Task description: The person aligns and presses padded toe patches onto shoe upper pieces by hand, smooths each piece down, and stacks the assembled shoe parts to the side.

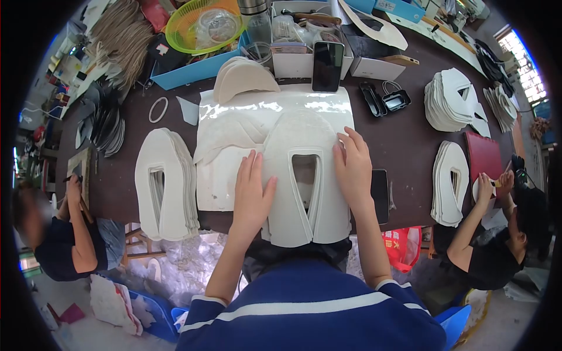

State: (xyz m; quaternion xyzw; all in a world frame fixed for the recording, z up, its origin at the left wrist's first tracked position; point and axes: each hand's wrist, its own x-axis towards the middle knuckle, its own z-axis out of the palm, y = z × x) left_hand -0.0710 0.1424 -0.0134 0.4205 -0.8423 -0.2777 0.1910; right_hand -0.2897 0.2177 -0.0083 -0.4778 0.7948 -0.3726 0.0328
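Note:
Straight in front of me lies a stack of off-white shoe-upper pieces, rounded at the far end, with a tapering cutout through the middle. My left hand rests along its left side, fingers stretched forward and thumb near the edge. Along the right side lies my right hand, its fingers extended and slightly bent against the edge. Neither hand is wrapped round anything. Under the stack is a glossy white sheet, with thin pale curved pieces lying on it to the left.
Another upper stack stands left; more stacks lie right. At the back are cream curved pieces, a propped phone and a yellow basket. A second phone lies beside my right wrist. People sit at both sides.

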